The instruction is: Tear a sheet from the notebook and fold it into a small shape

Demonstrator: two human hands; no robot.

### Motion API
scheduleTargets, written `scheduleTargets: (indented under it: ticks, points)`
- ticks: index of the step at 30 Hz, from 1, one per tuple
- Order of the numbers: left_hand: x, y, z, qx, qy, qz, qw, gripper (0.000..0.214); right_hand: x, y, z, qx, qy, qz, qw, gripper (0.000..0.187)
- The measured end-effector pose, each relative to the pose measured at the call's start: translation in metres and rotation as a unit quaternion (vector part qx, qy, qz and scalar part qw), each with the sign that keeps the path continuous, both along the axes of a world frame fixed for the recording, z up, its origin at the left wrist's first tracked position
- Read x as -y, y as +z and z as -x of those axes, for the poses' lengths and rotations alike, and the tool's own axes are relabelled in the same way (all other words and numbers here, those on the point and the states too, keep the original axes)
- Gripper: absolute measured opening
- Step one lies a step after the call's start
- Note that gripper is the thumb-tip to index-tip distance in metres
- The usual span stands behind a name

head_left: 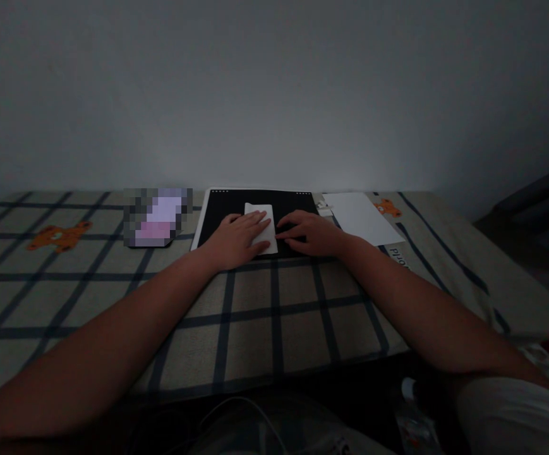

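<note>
A narrow piece of white paper (267, 221), which looks folded, lies on a black sheet or board (222, 212) with small white marks along its top edge. Across the paper rests my left hand (241, 240), palm down with the fingers stretched out. Just right of the paper is my right hand (311, 232), its fingers apart and the fingertips near the paper's right edge. Nothing shows between those fingers. Whether they touch the paper I cannot tell. The left hand hides part of the paper.
A larger white sheet (366, 218) lies at the right, with small white scraps (324, 207) beside it. To the left is a phone (160, 218) with its screen blurred out. A checked cloth (250, 322) covers the table, against a plain wall (274, 95). Below stands a bottle (414, 411).
</note>
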State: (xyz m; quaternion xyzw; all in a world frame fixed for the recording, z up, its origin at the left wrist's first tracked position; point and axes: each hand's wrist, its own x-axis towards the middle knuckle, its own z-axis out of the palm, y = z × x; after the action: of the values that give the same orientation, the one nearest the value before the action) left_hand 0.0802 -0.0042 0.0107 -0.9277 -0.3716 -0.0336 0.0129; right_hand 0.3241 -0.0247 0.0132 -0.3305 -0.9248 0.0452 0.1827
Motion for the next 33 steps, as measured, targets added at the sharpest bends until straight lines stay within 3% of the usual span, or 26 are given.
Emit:
scheduleTargets:
  ticks: [33]
  points:
    - [0.001,-0.0009,-0.003,0.004,0.005,0.003,1.0,0.059,-0.0047,-0.0046,-0.0017,-0.026,0.009,0.018,0.999,0.029]
